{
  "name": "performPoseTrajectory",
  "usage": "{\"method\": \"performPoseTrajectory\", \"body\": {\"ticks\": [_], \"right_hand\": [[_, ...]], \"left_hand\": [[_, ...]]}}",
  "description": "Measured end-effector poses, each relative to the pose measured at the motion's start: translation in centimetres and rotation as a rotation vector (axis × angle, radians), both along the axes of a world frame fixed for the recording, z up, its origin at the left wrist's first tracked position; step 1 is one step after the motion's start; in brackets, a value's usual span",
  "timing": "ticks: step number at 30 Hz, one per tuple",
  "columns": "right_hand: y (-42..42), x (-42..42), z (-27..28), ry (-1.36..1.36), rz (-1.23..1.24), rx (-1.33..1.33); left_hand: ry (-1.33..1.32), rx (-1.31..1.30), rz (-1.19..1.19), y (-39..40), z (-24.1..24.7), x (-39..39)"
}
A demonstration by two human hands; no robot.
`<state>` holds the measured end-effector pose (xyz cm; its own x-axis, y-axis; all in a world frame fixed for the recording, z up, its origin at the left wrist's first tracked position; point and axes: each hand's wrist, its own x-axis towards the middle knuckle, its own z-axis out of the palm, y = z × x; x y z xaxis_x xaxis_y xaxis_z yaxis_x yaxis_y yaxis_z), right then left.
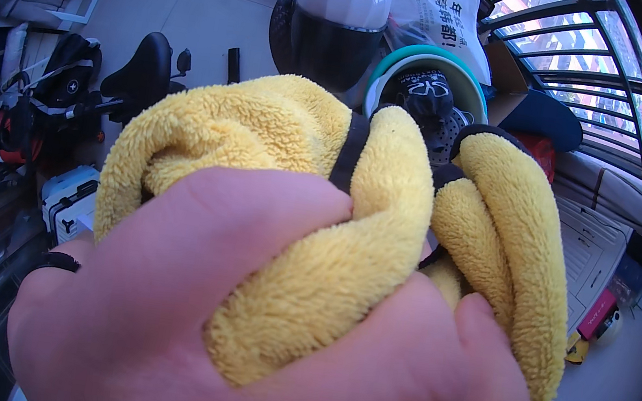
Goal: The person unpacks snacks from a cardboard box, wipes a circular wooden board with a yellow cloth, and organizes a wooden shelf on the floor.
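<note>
A fluffy yellow cloth with dark edging [309, 285] is bunched up close before me, twisted into thick folds. My left hand [149, 281], with a black band round one finger, grips the folds from the left and lies across the front of them. Lower right, my right hand [488, 371] holds the bunched cloth, its fingers against the right-hand folds. Where the hands meet at the bottom, their outlines run together, and some fingertips are hidden by cloth. The cloth's loose right folds hang beside my right hand.
Beyond the cloth stand a white and dark helmet [340, 18], a bucket or basin [478, 90] holding a dark packet, and a printed plastic bag [438, 20]. A bicycle saddle [143, 65] and white case [72, 196] are left; a white cabinet [588, 244] and barred window [587, 59] right.
</note>
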<state>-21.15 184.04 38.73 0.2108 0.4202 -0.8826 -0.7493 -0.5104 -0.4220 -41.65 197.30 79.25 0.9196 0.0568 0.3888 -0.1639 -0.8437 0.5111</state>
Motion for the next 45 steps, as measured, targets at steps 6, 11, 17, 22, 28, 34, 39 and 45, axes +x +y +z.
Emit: {"method": "performPoseTrajectory", "body": {"ticks": [6,11,17,22,28,34,39,45], "right_hand": [[1.8,-1.6,-0.7,0.032,0.022,0.001],[2.4,-1.7,-2.4,0.126,0.067,0.023],[3.2,-0.7,-4.2,0.154,0.071,0.052],[3.9,-0.9,-4.2,0.184,0.05,0.071],[4.6,-1.0,-4.8,0.202,0.08,0.089],[4.0,-0.5,-4.3,0.193,0.074,0.087],[4.2,-0.5,-4.6,0.196,0.086,0.092],[4.2,0.7,-4.4,0.201,0.087,0.09]], "left_hand": [[0.019,-0.035,0.01,1.0,0.9,-1.3],[0.12,-0.054,0.05,-0.4,-0.4,1.6],[0.158,-0.068,0.038,-0.3,-1.5,3.1],[0.177,-0.049,0.013,-0.3,-0.9,4.2],[0.197,-0.044,0.034,-0.7,-0.7,3.8],[0.178,-0.045,0.025,-0.6,-0.2,3.5],[0.168,-0.061,0.041,-0.3,-0.5,3.2],[0.171,-0.063,0.053,0.2,0.4,2.8]]}}
